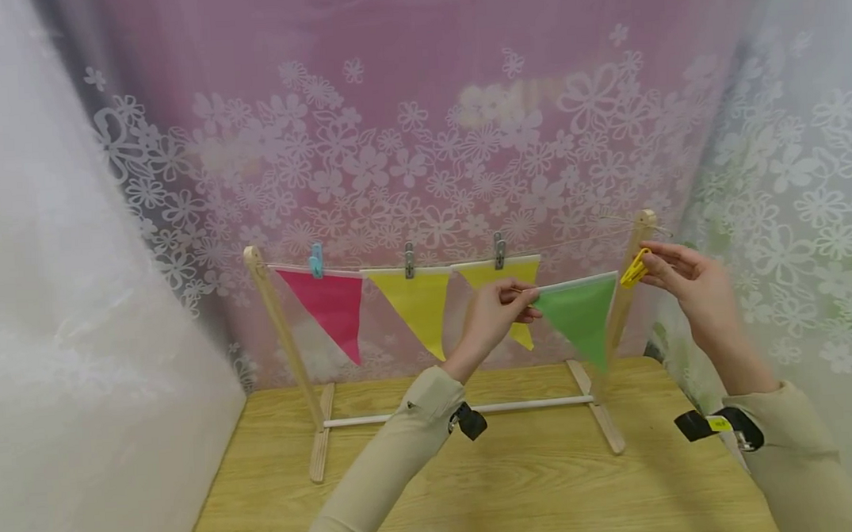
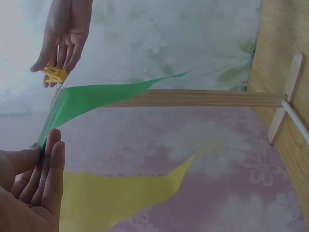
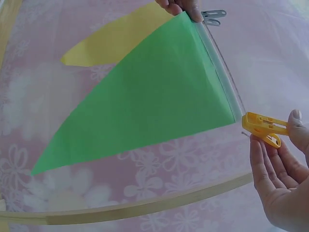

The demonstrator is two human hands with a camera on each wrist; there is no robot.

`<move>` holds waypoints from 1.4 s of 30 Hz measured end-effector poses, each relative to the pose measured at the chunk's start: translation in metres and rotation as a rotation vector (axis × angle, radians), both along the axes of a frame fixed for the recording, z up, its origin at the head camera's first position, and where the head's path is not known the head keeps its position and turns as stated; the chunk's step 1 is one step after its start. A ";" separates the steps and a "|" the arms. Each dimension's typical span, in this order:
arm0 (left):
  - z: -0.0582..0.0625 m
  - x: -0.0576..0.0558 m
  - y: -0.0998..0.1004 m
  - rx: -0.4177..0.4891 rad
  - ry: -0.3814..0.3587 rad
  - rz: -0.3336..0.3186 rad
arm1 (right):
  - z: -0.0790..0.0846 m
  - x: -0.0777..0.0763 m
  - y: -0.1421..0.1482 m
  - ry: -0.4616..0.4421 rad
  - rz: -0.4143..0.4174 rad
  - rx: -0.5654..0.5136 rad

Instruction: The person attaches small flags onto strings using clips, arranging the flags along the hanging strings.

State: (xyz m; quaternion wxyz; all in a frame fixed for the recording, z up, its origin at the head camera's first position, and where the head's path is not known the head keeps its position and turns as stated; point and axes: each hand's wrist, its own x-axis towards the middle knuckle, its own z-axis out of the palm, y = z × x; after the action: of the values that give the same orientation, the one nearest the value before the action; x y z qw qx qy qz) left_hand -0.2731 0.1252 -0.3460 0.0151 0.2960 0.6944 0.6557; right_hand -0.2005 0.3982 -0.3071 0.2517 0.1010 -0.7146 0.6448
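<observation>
A green triangular pennant [image 1: 582, 313] hangs point down from my left hand [image 1: 495, 310], which pinches its upper left corner between thumb and fingers. My right hand [image 1: 698, 294] pinches a yellow clothespin [image 1: 635, 268] just beyond the pennant's upper right corner. In the right wrist view the clothespin [image 3: 263, 126] stands by the corner of the green pennant [image 3: 145, 101], beside the string [image 3: 224, 65]. A yellow pennant [image 1: 409, 302], a second yellow pennant [image 1: 494, 271] partly behind my left hand, and a pink pennant [image 1: 331, 306] hang from the string.
Grey clothespins [image 1: 409, 260] hold the yellow pennants; a light blue clothespin [image 1: 316, 260] holds the pink one. The string runs between two wooden posts [image 1: 284, 343] on feet, joined low by a white rod [image 1: 525, 405]. The stand is on a wood-grain table [image 1: 478, 486], with flowered curtains [image 1: 428, 139] around.
</observation>
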 end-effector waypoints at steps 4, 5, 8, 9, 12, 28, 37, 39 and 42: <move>0.008 -0.003 0.005 0.001 0.032 0.029 | 0.017 -0.006 -0.003 0.022 -0.003 0.003; 0.010 -0.003 0.006 0.000 0.041 0.037 | 0.021 -0.008 -0.003 0.028 0.000 -0.001; 0.015 -0.005 0.008 -0.003 0.058 0.049 | 0.032 -0.014 -0.003 0.033 -0.007 0.003; 0.017 -0.005 0.009 -0.003 0.059 0.051 | 0.035 -0.016 -0.003 0.035 -0.009 0.009; 0.021 -0.005 0.011 -0.012 0.073 0.063 | 0.046 -0.021 -0.004 0.032 -0.021 0.030; 0.031 -0.013 0.026 -0.030 0.096 0.148 | 0.074 -0.051 -0.012 -0.008 -0.097 0.353; 0.034 -0.017 0.031 -0.022 0.106 0.163 | 0.078 -0.062 -0.016 -0.011 -0.090 0.421; 0.034 -0.018 0.032 -0.017 0.106 0.164 | 0.078 -0.064 -0.015 -0.017 -0.099 0.459; 0.034 -0.019 0.034 -0.018 0.118 0.173 | 0.080 -0.067 -0.015 -0.035 -0.102 0.522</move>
State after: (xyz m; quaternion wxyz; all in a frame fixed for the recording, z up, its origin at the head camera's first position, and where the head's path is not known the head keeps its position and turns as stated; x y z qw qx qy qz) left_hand -0.2924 0.1597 -0.3116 -0.0797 0.2730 0.7228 0.6298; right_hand -0.2671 0.3830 -0.2272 0.2369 0.1152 -0.8652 0.4266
